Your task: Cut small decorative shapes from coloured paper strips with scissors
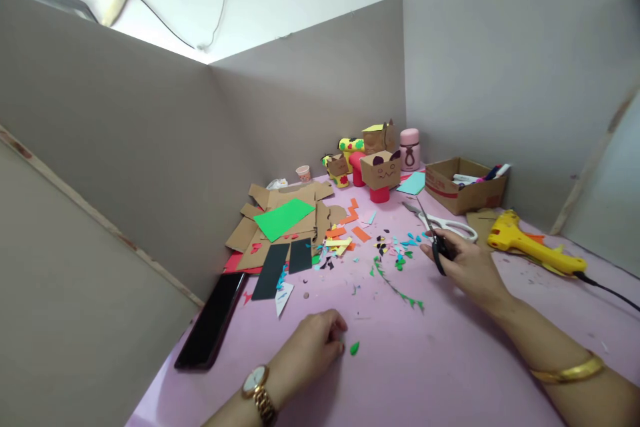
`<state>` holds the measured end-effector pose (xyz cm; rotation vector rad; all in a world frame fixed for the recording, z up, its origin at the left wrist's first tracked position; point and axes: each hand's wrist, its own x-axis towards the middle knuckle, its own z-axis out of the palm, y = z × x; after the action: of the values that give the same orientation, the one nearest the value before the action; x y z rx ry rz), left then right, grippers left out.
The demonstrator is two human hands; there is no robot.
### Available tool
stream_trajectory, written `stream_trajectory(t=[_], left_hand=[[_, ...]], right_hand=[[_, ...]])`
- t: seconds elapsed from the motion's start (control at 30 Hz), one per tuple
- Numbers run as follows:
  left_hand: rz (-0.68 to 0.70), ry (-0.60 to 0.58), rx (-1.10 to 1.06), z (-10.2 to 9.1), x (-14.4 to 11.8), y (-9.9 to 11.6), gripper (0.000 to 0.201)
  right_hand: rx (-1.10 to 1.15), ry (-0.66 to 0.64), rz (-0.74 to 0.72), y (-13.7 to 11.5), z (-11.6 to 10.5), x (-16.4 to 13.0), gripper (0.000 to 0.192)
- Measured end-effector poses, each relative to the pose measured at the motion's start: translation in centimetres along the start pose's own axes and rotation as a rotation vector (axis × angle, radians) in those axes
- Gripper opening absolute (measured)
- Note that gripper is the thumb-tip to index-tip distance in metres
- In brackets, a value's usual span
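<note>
At the right, my right hand point(470, 268) is closed around the black handles of a pair of scissors point(440, 257), whose blades point up and away. My left hand point(316, 341) rests low over the pink table, its fingers loosely curled and the thumb apart from them, with nothing visible between them. Just right of its fingertips lies a small green leaf-shaped cutout point(355, 348). A thin green leafy strip point(395, 288) lies between the hands. Beyond it are small blue, pink, black and green paper pieces point(395, 250).
White-handled scissors point(463, 227) and a yellow glue gun point(530, 247) lie right. Behind stand cardboard animals point(381, 173), a pink bottle point(410, 150) and a box of pens point(445, 190). Left are a green sheet point(285, 219), black strips point(273, 273) and a phone point(213, 323). Grey partitions surround the table.
</note>
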<state>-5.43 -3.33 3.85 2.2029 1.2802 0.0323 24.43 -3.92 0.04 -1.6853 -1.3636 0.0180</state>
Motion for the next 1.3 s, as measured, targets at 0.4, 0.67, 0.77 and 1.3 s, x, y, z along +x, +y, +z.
stream_trajectory(t=[0.4,0.67,0.77,1.3], left_hand=[[0.032,0.032,-0.040,1.3,0.0,1.4,0.018],[0.061,0.031,-0.168,1.4,0.2,0.8,0.015],[0.048,0.006,-0.305,1.4,1.4,1.1,0.013],[0.252,0.113,-0.187,-2.2,12.9,4.8,0.024]], right_hand=[[0.017,-0.030,0.018,-0.2,-0.1,0.0,0.040],[0.028,-0.039,0.008,-0.3,0.1,0.1,0.035],[0.042,-0.043,-0.002,-0.4,0.1,0.1,0.034],[0.037,0.009,0.014,0.3,-0.1,0.8,0.036]])
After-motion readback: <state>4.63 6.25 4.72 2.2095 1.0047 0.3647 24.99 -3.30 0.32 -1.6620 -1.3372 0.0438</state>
